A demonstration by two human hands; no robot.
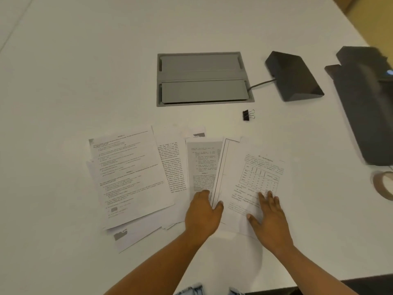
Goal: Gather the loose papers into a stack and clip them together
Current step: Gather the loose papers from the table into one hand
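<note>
View down onto a white table with a grey hatch set into its top. On my side of the hatch, loose printed papers lie fanned out and overlapping, not yet squared into a stack; the fan reaches further left than the hatch does. My left hand is at the near end of the fan, below the hatch's middle, fingers curled and thumb hooked over the left edge of a sheet with a ruled border, pinching it. My right hand, below the hatch's right end, lies flat with fingers straight and spread, pressing on the topmost page, which has a table printed on it. A small black binder clip rests alone just off the hatch's near right corner, apart from the papers. Right of the hatch sits a dark wedge-shaped device, joined to it by a cable. A roll of tape lies far to the hatch's right, nearer me.
</note>
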